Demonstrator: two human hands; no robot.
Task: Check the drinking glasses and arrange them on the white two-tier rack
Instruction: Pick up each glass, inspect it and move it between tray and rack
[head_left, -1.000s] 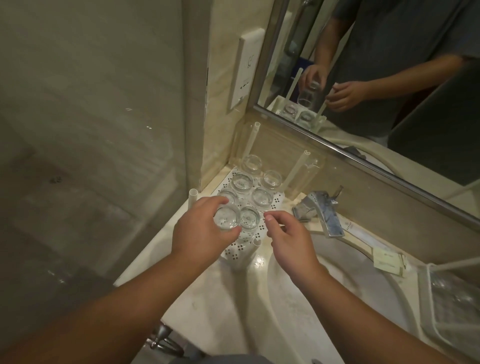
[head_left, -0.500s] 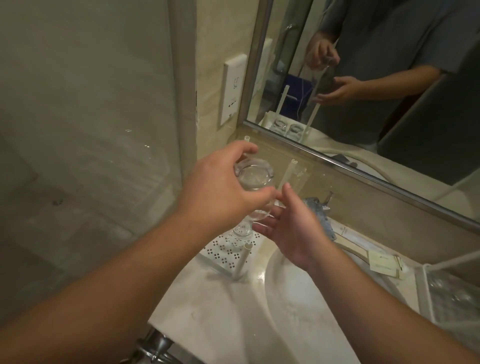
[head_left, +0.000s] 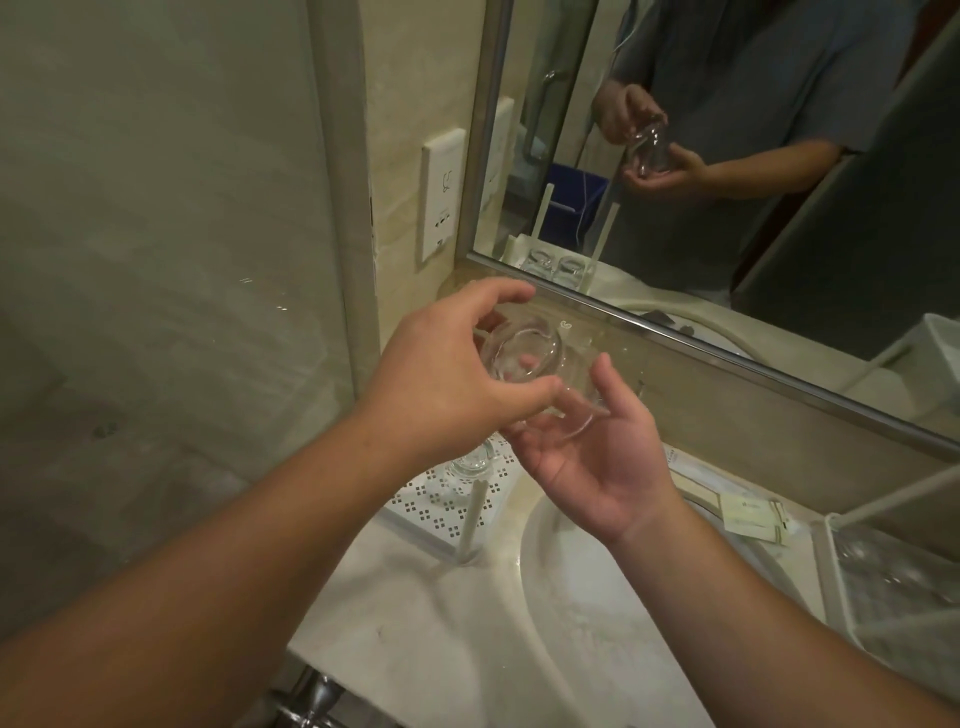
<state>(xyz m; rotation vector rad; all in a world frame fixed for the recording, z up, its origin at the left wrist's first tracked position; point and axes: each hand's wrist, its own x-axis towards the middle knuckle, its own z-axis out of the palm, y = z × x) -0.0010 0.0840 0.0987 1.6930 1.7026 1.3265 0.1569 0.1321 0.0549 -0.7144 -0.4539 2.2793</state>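
2 bare forearms, no sleeves reaching wrist or elbow. No watch, ring or band on left hand (head_left: 441, 374) or right hand (head_left: 597, 457). In mirror (head_left: 779, 156), a grey short-sleeved T-shirt, loose over the torso, sleeve hem ending above the elbow.

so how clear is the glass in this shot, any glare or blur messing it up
Head view: dim, warm, greenish light; the drinking glass in the left hand reads mostly as faint rim highlights, fingers visible through it. The right hand beneath it is sharp enough. Wide-angle bending curves the mirror frame. The white rack stays legible; the glass panel at left carries hazy reflections.
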